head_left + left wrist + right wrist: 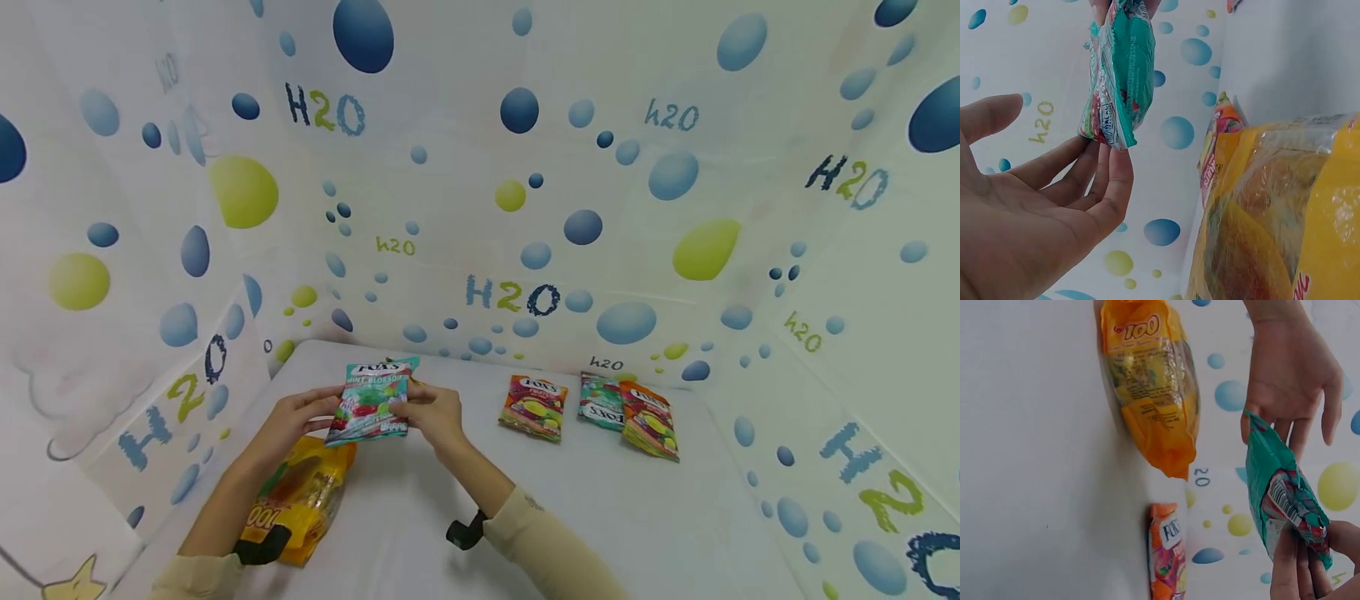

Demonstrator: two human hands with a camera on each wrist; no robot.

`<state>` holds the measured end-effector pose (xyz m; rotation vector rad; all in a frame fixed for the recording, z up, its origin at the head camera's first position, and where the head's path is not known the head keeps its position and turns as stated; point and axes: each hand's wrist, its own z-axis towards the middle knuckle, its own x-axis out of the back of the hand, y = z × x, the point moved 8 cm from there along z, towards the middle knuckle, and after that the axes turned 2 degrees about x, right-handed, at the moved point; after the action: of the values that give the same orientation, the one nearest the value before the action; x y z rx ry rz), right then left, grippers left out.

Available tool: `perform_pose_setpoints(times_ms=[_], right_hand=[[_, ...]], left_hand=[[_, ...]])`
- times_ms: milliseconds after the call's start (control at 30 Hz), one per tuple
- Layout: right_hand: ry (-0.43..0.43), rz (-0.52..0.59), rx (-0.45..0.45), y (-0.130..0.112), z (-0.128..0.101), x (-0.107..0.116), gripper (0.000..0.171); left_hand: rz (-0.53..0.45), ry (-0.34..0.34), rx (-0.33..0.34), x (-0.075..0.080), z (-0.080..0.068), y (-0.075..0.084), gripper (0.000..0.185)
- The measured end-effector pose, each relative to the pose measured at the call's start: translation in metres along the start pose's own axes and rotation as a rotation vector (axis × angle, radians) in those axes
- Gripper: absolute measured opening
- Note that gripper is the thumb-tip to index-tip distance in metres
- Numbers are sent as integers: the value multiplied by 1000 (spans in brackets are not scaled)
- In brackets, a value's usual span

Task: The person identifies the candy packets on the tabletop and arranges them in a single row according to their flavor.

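Packet (pixel 369 402) upright between my 2 hands: right hand (pixel 435 417) pinches its edge, left hand (pixel 288 423) touches it with straight fingers.

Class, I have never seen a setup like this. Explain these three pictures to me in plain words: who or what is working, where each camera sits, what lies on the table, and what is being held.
No machine here: a person works with two bare hands. The wide picture comes from a camera on the person's head, looking down at a white table walled with bubble-printed sheets. The other two come from cameras strapped to each wrist, so they look sideways and very close.

The left hand and right hand hold a teal candy bag up between them. The right hand pinches one edge; the left hand's straight fingers touch the other.

On the table lie a yellow bag under the left forearm, an orange bag further right, and beyond it another teal bag and an orange bag overlapping.
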<state>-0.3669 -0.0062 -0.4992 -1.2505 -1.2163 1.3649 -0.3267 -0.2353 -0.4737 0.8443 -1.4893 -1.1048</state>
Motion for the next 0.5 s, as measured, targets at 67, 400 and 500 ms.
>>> perform_pose_setpoints(times_ms=[67, 400, 500], right_hand=[[5, -16, 7, -1, -4, 2, 20], [7, -62, 10, 5, -22, 12, 20], [5, -45, -1, 9, -26, 15, 21]], left_hand=[[0, -3, 3, -3, -1, 2, 59], [-15, -46, 83, -16, -7, -3, 63], [-15, -65, 103, -20, -9, -6, 64]])
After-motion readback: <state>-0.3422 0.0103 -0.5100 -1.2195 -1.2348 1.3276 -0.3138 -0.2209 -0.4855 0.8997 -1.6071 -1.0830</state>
